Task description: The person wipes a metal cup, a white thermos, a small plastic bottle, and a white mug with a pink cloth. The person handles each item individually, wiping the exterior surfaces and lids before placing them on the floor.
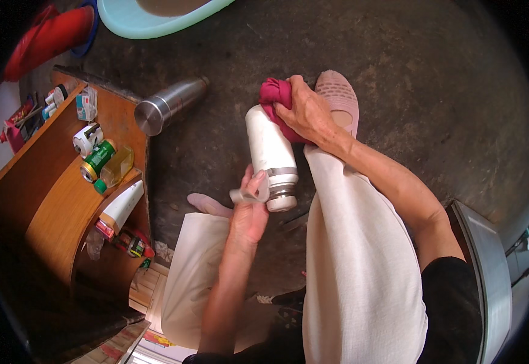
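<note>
A white bottle point(267, 139) with steel bands and a grey strap loop point(237, 195) is tilted above my lap, its narrower banded end toward me. My left hand point(250, 211) grips it low, with fingers by the strap. My right hand point(307, 115) is closed on a dark red cloth point(275, 92), which lies against the bottle's far end. Behind it is a pink perforated shoe point(334, 86) on my foot; my right forearm crosses above my pale trousered knee.
A steel flask point(173, 103) is at left, beside a wooden cabinet point(49, 224) holding cans, tubes and small bottles. A pale green basin point(161, 30) of murky water and red fabric point(52, 42) are at upper left. A metal panel point(486, 273) stands at right on the dark floor point(428, 85).
</note>
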`<state>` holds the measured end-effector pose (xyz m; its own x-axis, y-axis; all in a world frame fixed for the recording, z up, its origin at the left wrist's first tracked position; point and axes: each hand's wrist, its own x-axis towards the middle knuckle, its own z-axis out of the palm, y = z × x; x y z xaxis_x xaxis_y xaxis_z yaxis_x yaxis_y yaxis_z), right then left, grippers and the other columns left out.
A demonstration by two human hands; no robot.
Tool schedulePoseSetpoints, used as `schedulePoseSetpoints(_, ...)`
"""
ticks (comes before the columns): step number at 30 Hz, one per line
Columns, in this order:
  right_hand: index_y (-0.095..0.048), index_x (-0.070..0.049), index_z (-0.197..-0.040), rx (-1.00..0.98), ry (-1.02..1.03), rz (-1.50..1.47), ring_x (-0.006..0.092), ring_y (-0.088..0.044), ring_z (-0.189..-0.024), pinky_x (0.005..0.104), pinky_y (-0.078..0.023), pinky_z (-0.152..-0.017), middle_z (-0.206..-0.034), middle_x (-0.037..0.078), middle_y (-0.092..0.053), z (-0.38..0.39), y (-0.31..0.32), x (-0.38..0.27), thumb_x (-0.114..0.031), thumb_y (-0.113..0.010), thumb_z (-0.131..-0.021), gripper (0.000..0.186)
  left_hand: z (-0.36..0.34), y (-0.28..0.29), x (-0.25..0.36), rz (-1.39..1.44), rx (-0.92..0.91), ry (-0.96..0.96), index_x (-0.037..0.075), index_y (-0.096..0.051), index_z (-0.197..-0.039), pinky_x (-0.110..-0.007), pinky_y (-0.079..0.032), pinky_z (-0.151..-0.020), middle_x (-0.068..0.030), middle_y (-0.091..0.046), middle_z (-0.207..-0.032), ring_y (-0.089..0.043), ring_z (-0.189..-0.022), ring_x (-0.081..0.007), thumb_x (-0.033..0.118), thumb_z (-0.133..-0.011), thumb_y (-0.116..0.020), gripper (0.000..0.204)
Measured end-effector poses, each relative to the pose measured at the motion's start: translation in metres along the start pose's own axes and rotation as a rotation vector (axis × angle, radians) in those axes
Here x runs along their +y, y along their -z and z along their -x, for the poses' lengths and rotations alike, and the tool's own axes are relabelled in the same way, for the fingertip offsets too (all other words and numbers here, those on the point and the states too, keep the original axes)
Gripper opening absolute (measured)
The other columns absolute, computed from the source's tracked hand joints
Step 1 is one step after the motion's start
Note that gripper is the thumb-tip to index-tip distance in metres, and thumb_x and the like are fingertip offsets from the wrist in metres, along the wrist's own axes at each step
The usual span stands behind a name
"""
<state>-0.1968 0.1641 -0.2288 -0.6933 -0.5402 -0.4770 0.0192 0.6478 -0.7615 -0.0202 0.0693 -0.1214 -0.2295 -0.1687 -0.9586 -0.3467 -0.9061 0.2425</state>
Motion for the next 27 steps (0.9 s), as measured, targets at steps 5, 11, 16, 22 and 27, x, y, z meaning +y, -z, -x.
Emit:
schedulePoseSetpoints(5, -0.047, 0.004, -0.112, -0.006, -0.006, -0.041, 0.0441, -0.067, -0.089, 0.0480, -0.056, -0.078, -0.103, 0.029, -0.063, 0.006, -0.007, 0.000, -0.027, -0.071, -0.086, 0.047, 0.013, -0.025, -0.004, 0.027, 0.030, 0.142, 0.009, -0.052, -0.131, -0.041, -0.049, -0.098, -0.0089, -0.062, -0.120, -0.060, -0.110, -0.0225, 0.036, -0.090, -0.072, 0.054)
schedulePoseSetpoints(11, -0.048, 0.003, -0.122, -0.004, 0.061, -0.117, 0.0422, -0.067, -0.091, 0.0469, -0.056, -0.081, -0.107, 0.027, -0.064, 0.003, -0.014, 0.013, -0.033, -0.072, -0.085, 0.057, 0.009, -0.008, -0.013, -0.097, 0.064, 0.069, 0.007, -0.040, -0.142, -0.038, -0.053, -0.090, -0.0092, -0.060, -0.122, -0.060, -0.108, -0.0230, 0.030, -0.088, -0.076, 0.069)
schedulePoseSetpoints(16, -0.050, -0.001, -0.127, -0.123, -0.045, -0.211, 0.0401, -0.068, -0.092, 0.0475, -0.056, -0.081, -0.110, 0.026, -0.065, 0.000, -0.006, 0.015, -0.036, -0.073, -0.085, 0.058, 0.012, 0.011, 0.009, -0.449, 0.131, -0.090, 0.008, -0.025, -0.154, -0.033, -0.050, -0.093, -0.0114, -0.054, -0.133, -0.056, -0.115, -0.0194, 0.021, -0.081, -0.082, 0.094)
schedulePoseSetpoints(22, -0.054, -0.016, -0.127, -0.131, 0.199, -0.003, 0.0365, -0.068, -0.094, 0.0431, -0.058, -0.082, -0.112, 0.018, -0.059, -0.005, 0.001, -0.008, -0.031, -0.075, -0.083, 0.051, 0.008, 0.013, 0.021, -0.636, 0.093, -0.143, 0.004, -0.032, -0.150, -0.032, -0.049, -0.093, -0.0109, -0.056, -0.129, -0.057, -0.113, -0.0188, 0.021, -0.078, -0.084, 0.090)
schedulePoseSetpoints(27, -0.058, -0.018, -0.123, -0.509, 0.560, -0.028, 0.0345, -0.067, -0.096, 0.0424, -0.057, -0.083, -0.104, 0.010, -0.060, 0.022, 0.010, -0.060, -0.021, -0.078, -0.076, 0.051, 0.004, 0.013, 0.028, -0.588, 0.025, -0.173, 0.003, -0.045, -0.139, -0.031, -0.050, -0.093, -0.0091, -0.060, -0.121, -0.060, -0.108, -0.0177, 0.018, -0.079, -0.084, 0.073)
